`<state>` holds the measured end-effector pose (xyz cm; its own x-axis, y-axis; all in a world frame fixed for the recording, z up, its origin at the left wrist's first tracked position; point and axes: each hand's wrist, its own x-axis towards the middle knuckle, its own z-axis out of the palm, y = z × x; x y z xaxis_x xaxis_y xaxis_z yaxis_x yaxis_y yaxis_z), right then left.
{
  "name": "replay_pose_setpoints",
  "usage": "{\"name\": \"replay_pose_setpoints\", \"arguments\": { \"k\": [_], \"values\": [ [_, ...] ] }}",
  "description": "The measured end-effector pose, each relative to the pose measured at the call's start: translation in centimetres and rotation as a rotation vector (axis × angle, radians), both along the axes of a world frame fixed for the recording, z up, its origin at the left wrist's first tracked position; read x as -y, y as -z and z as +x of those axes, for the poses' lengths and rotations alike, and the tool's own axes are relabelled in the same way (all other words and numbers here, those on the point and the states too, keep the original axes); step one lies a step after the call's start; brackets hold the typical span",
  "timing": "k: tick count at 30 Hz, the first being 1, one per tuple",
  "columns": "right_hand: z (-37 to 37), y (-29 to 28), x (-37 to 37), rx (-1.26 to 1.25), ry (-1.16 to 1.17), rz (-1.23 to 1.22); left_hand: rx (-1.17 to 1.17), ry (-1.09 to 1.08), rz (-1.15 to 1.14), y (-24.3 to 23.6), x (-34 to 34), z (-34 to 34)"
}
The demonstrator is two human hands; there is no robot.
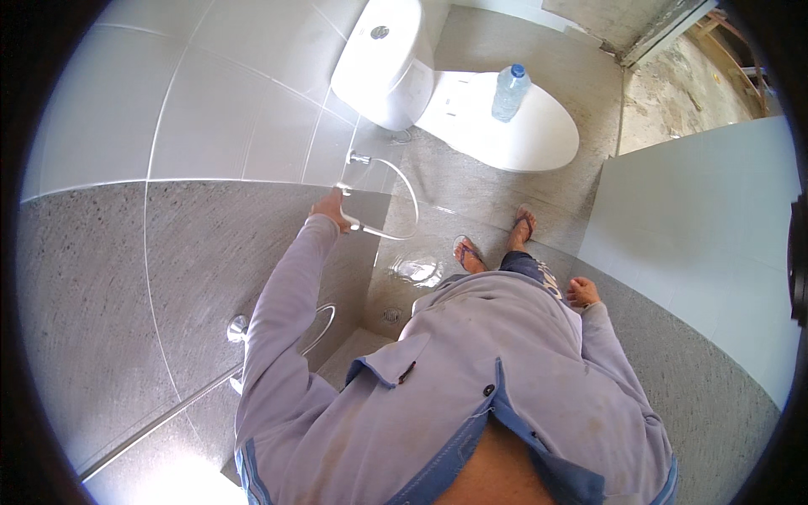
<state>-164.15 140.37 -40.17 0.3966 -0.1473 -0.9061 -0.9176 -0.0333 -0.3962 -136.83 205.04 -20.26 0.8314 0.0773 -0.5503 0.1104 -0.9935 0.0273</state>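
Note:
My left hand (331,207) reaches out to the tiled wall and grips a white hand sprayer (353,220), whose hose (411,198) loops up to a chrome wall valve (358,157). My right hand (582,292) hangs at my side with its fingers curled and nothing in it. My pale purple shirt (471,379) fills the lower middle of the view, and my two feet in sandals (497,244) stand on the wet grey floor.
A white toilet (471,109) stands ahead with a clear water bottle (510,91) on its closed lid. A second chrome valve (238,328) with a hose sits low on the grey wall. A floor drain (392,316) lies near my feet. A white partition (707,236) rises at right.

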Motion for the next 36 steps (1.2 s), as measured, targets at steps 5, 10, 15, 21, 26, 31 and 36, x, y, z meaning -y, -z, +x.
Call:
{"name": "replay_pose_setpoints", "arguments": {
  "k": [5, 10, 15, 21, 26, 31, 36],
  "values": [
    [5.8, -1.5, 0.2, 0.157, -0.092, -0.091, 0.122, 0.406, 0.106, 1.3, -2.1, 2.7],
    [7.2, -9.0, -1.8, 0.286, -0.116, -0.153, 0.104, 0.518, 0.208, 4.7, -3.8, 4.4],
    [0.3, -10.4, -0.7, 0.165, -0.080, -0.211, 0.168, 0.527, 0.197, 6.2, -5.6, 4.0],
    [-9.8, -7.6, 2.0, -0.021, -0.233, -0.260, 0.179, 0.639, 0.363, 7.2, -6.3, 4.0],
    [-8.6, -10.0, 1.8, 0.027, -0.115, -0.225, 0.234, 0.706, 0.418, 10.7, -5.3, 3.6],
    [-5.2, -15.2, -0.4, 0.096, -0.097, -0.321, 0.407, 0.735, 0.370, 12.5, -6.3, 3.8],
    [-4.6, -15.1, -1.1, 0.130, -0.346, -0.551, 0.210, 0.647, 0.424, 13.5, -6.7, 3.0]
  ]
}}
